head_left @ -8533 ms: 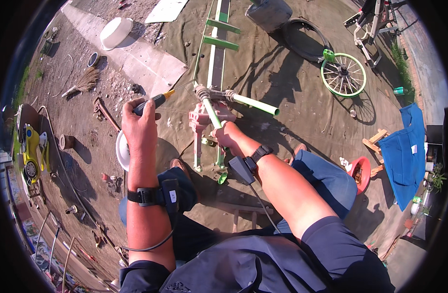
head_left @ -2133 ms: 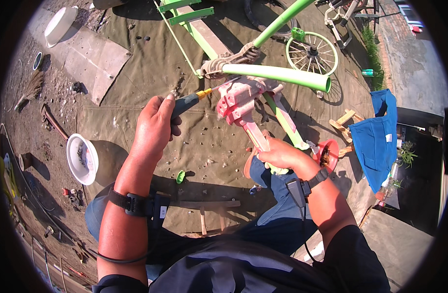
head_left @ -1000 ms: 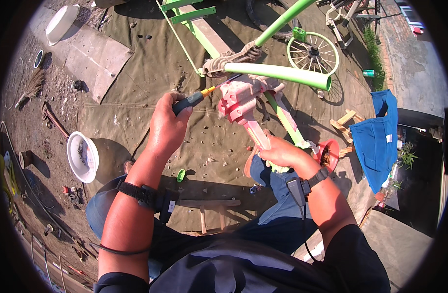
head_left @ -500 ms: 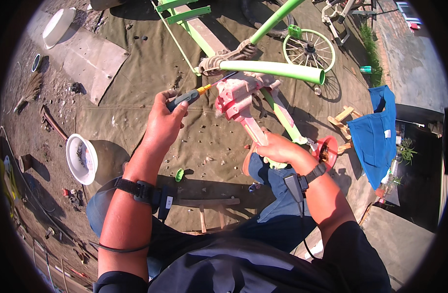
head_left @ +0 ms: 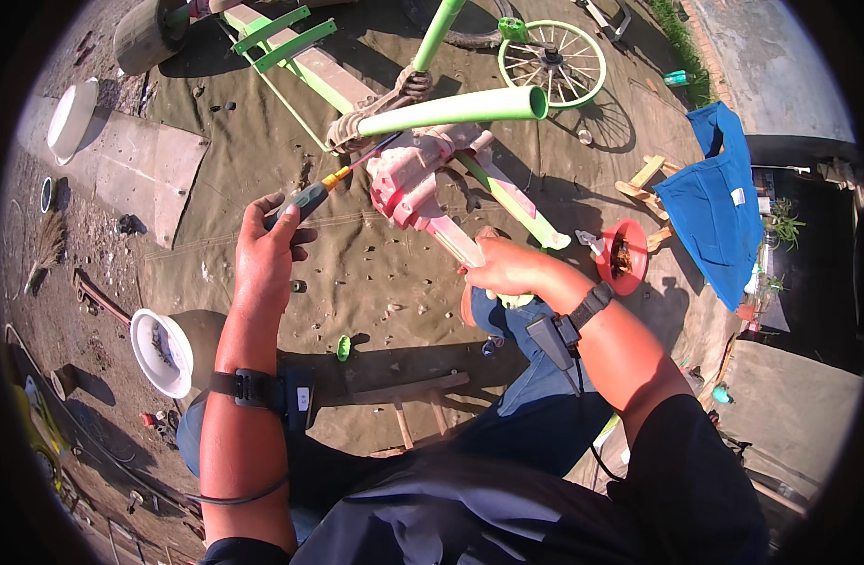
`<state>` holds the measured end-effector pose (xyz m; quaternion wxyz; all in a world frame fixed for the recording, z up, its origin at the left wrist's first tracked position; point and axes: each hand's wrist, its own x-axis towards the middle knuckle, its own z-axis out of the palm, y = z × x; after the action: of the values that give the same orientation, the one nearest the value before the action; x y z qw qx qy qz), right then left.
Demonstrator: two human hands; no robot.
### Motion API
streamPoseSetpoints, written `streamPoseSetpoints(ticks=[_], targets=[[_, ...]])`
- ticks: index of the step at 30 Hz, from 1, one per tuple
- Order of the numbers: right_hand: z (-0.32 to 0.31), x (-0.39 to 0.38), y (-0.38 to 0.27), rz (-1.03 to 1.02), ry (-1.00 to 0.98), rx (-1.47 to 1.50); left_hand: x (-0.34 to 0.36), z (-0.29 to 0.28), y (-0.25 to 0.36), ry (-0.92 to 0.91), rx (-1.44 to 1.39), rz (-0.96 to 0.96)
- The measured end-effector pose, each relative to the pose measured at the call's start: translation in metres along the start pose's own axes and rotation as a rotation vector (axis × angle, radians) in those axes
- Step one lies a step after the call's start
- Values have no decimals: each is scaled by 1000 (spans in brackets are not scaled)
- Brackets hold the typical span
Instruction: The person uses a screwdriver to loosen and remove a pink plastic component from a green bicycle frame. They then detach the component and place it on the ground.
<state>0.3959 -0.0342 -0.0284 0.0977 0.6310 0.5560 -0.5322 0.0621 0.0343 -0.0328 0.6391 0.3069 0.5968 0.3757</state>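
In my left hand [head_left: 265, 247] is a screwdriver [head_left: 312, 200] with a dark grey and yellow handle, its thin shaft pointing up and right. The shaft's tip end lies by the junction between a dusty pinkish metal casting [head_left: 406, 181] and a light-green frame [head_left: 456, 113]; whether it touches is unclear. My right hand [head_left: 509, 267] is closed round the lower end of the casting's pink arm [head_left: 451, 235], nearest to me. A dusty, ribbed clamp-like piece [head_left: 352, 127] sits where the green tubes meet, above the casting.
A spoked green wheel [head_left: 552, 61] lies beyond the frame. White basins [head_left: 162, 353] stand at left, with a red bowl [head_left: 623, 256] and blue cloth [head_left: 710, 193] at right. Small debris dots the brown ground sheet [head_left: 357, 273]. A wooden stool [head_left: 408, 388] is near my legs.
My view has shifted, so the frame and casting appear further left. My left hand keeps the screwdriver at the same junction, and my right hand still grips the pink arm.
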Motion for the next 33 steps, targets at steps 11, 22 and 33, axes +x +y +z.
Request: streamPoseSetpoints(ticks=[11, 22, 33], targets=[[-17, -19, -32, 22, -1, -181, 12, -9, -3, 27, -16, 38], [-17, -17, -29, -9, -14, -189, 11, -9, 4, -10, 37, -44], [-38, -49, -32, -70, -95, 441, -12, 9, 37, 88, 137, 216]])
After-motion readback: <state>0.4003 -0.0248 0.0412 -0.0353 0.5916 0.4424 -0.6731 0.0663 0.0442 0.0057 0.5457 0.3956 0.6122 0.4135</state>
